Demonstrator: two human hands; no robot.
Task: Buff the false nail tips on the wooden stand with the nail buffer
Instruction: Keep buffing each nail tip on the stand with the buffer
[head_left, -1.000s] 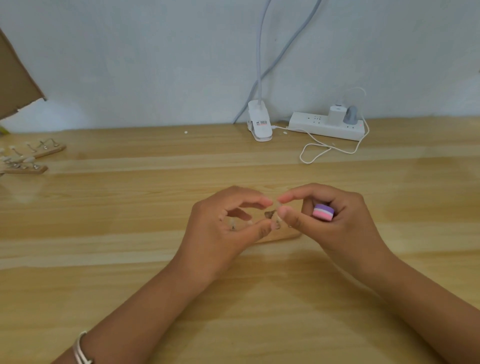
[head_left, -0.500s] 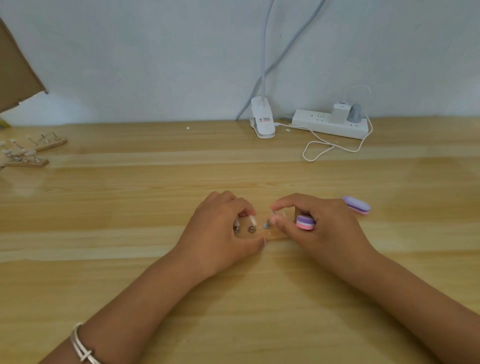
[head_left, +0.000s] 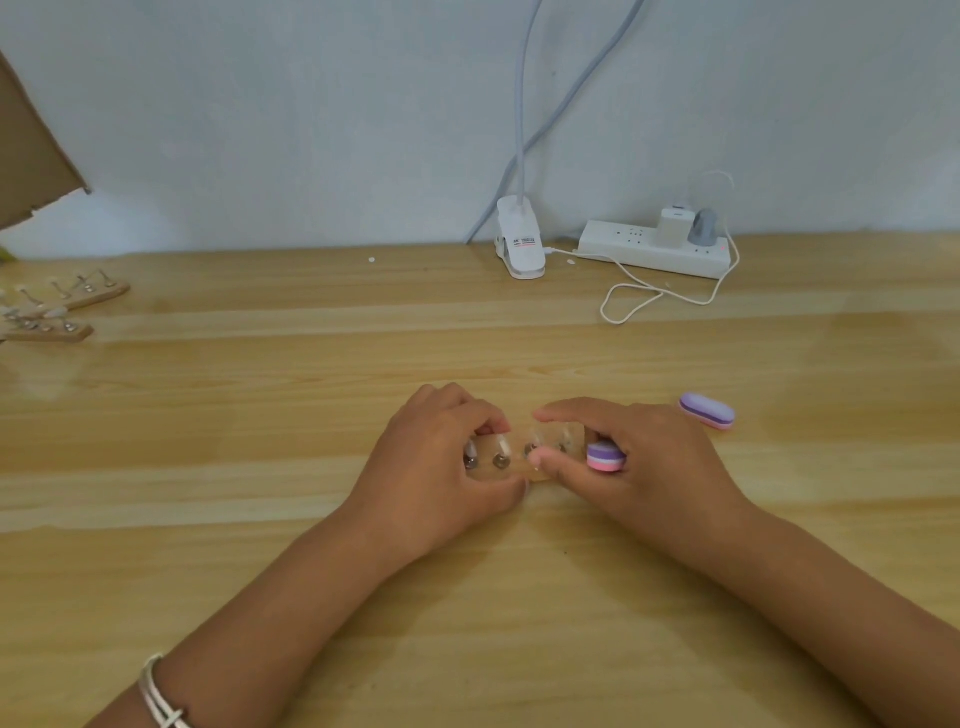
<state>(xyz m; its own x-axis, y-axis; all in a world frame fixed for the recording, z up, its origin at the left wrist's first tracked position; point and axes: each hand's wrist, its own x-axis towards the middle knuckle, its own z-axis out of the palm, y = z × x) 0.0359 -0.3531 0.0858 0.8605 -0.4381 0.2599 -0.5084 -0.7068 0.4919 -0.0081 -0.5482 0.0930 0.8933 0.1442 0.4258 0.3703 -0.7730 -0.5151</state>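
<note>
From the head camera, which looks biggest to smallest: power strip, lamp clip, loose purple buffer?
1. Power strip
2. Lamp clip
3. Loose purple buffer, smallest even though it lies nearer the camera than the other two.

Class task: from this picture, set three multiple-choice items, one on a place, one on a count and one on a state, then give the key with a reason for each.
1. Where does the loose nail buffer lie?
A. On the table, to the right of the right hand
B. On the floor
C. In a drawer

2. How many nail buffers show?
A. One
B. Two
C. Four

3. What is the left hand doing?
A. Lying flat and empty
B. Hanging off the table
C. Gripping the wooden stand

Key:
1 A: it lies on the wood just past the right hand's knuckles.
2 B: the held nail buffer sits in the right hand, and the other lies loose.
3 C: its fingers and thumb curl round the stand's edges.
</note>
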